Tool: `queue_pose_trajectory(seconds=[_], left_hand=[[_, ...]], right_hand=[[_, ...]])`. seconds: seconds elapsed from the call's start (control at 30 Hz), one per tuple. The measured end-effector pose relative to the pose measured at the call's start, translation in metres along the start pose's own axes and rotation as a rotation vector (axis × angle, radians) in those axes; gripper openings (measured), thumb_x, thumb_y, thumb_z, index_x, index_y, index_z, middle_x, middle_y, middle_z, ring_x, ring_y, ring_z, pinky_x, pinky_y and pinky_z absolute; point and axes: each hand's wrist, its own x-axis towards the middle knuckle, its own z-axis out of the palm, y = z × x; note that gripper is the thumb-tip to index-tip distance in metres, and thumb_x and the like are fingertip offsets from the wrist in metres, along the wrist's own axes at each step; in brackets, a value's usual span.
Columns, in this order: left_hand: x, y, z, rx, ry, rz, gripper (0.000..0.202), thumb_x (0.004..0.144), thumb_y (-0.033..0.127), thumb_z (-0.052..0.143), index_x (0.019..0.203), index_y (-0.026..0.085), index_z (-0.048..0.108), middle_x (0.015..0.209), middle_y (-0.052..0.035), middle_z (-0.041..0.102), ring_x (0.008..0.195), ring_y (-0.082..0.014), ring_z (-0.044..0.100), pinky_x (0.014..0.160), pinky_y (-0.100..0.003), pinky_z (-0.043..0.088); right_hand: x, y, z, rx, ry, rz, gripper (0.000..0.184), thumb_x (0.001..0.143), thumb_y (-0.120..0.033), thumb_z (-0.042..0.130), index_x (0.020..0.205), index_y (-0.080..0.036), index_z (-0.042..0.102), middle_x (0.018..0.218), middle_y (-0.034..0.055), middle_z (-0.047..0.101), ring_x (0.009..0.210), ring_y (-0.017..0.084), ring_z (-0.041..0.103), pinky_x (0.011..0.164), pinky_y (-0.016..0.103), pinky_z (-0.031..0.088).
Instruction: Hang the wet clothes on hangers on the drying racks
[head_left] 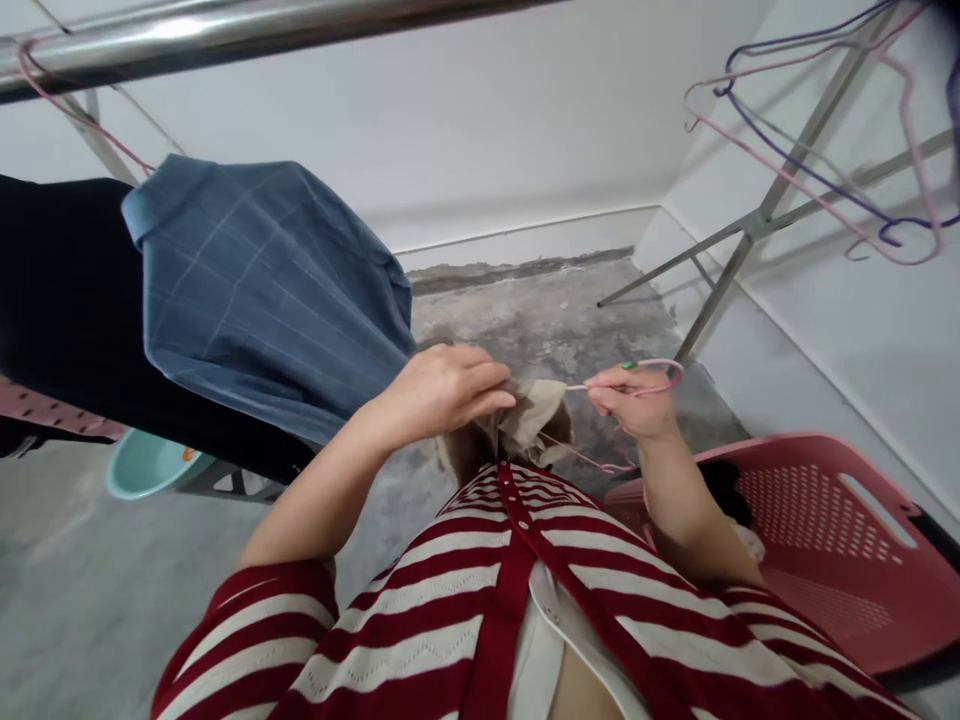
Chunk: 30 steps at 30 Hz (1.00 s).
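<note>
My left hand [442,390] is closed, pinching the top of a beige and brown garment [525,425] held in front of my chest. My right hand [634,400] is closed around the hook of a pink wire hanger [660,375], whose lower wire runs down beside the garment. The hanger's end sits at the garment's opening. The rest of the garment hangs down behind my red and white striped top.
A blue checked shirt [270,290] and a dark garment [60,280] hang at the left from a metal rail [225,30]. A red laundry basket [825,540] stands at the right. Empty pink and purple hangers [825,170] hang on a rack. A teal basin [146,465] sits on the concrete floor.
</note>
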Motion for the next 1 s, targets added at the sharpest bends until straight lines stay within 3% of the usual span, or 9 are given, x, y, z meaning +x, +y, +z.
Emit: queue_pose_trajectory(seconds=[0.1,0.37,0.47,0.53,0.6,0.67,0.77,0.87,1.0], left_hand=[[0.007,0.006,0.008,0.026,-0.169,-0.017,0.038,0.095,0.039,0.036,0.086,0.019,0.066,0.077,-0.0023,0.065,0.064,-0.0104,0.058,0.053,-0.021,0.037],[0.005,0.0,0.014,-0.072,-0.246,-0.034,0.034,0.095,0.037,0.037,0.094,0.02,0.066,0.078,-0.002,0.065,0.063,-0.0096,0.056,0.055,-0.021,0.035],[0.003,-0.003,0.014,-0.124,-0.229,-0.032,0.035,0.095,0.036,0.037,0.092,0.019,0.067,0.076,-0.0021,0.065,0.061,-0.0093,0.056,0.054,-0.021,0.035],[-0.002,-0.009,0.01,-0.172,-0.164,-0.054,0.033,0.094,0.036,0.04,0.09,0.019,0.068,0.077,-0.0021,0.067,0.064,-0.0094,0.058,0.058,-0.02,0.037],[-0.011,-0.017,0.004,-0.196,-0.083,-0.109,0.031,0.092,0.038,0.045,0.088,0.018,0.069,0.078,-0.0019,0.068,0.067,-0.0096,0.06,0.061,-0.019,0.039],[-0.021,-0.025,-0.005,-0.206,-0.023,-0.174,0.03,0.09,0.04,0.049,0.087,0.018,0.069,0.076,-0.001,0.068,0.067,-0.0095,0.061,0.061,-0.018,0.041],[-0.035,-0.033,-0.015,-0.235,0.048,-0.272,0.029,0.086,0.043,0.055,0.083,0.018,0.07,0.072,0.0006,0.068,0.062,-0.0088,0.06,0.058,-0.017,0.041],[-0.042,-0.034,-0.017,-0.252,0.127,-0.359,0.027,0.082,0.043,0.06,0.081,0.018,0.07,0.069,0.0011,0.068,0.058,-0.0086,0.059,0.056,-0.017,0.042],[-0.04,-0.029,-0.012,-0.232,0.189,-0.404,0.025,0.081,0.042,0.062,0.082,0.019,0.071,0.069,0.0014,0.068,0.059,-0.0089,0.058,0.057,-0.017,0.042]], right_hand=[[0.006,-0.006,0.01,0.062,-0.095,0.088,0.015,0.065,-0.029,0.076,0.074,-0.017,0.074,0.045,-0.0021,0.057,0.037,0.006,0.046,0.035,0.018,0.033],[0.005,-0.01,0.025,0.118,-0.155,0.171,0.022,0.07,-0.037,0.073,0.073,-0.016,0.068,0.045,-0.0038,0.053,0.037,0.005,0.043,0.035,0.016,0.029],[0.01,-0.007,0.025,0.226,-0.268,0.176,0.038,0.068,-0.051,0.071,0.081,-0.016,0.067,0.049,-0.0025,0.057,0.037,0.005,0.043,0.036,0.018,0.031],[0.017,0.005,0.016,0.329,-0.264,0.165,0.057,0.066,-0.069,0.061,0.089,-0.017,0.065,0.058,0.0005,0.062,0.042,0.008,0.049,0.04,0.021,0.039],[0.022,0.028,-0.002,0.325,-0.099,0.174,0.063,0.069,-0.075,0.05,0.094,-0.019,0.063,0.067,0.0017,0.065,0.05,0.011,0.056,0.048,0.024,0.046],[0.021,0.058,-0.019,0.139,0.093,0.276,0.05,0.073,-0.065,0.055,0.09,-0.019,0.062,0.068,0.0001,0.064,0.052,0.009,0.055,0.051,0.022,0.045],[0.006,0.1,-0.026,-0.176,0.046,0.556,0.035,0.07,-0.049,0.066,0.079,-0.016,0.061,0.06,-0.001,0.059,0.048,0.008,0.05,0.046,0.02,0.04],[-0.012,0.119,0.002,-0.19,-0.067,0.593,0.038,0.073,-0.044,0.061,0.098,-0.016,0.06,0.076,0.0027,0.064,0.056,0.01,0.054,0.051,0.023,0.045],[-0.011,0.116,0.061,-0.417,-0.216,0.244,0.055,0.068,-0.038,0.069,0.118,-0.02,0.055,0.112,0.0088,0.061,0.085,0.017,0.059,0.078,0.033,0.049]])
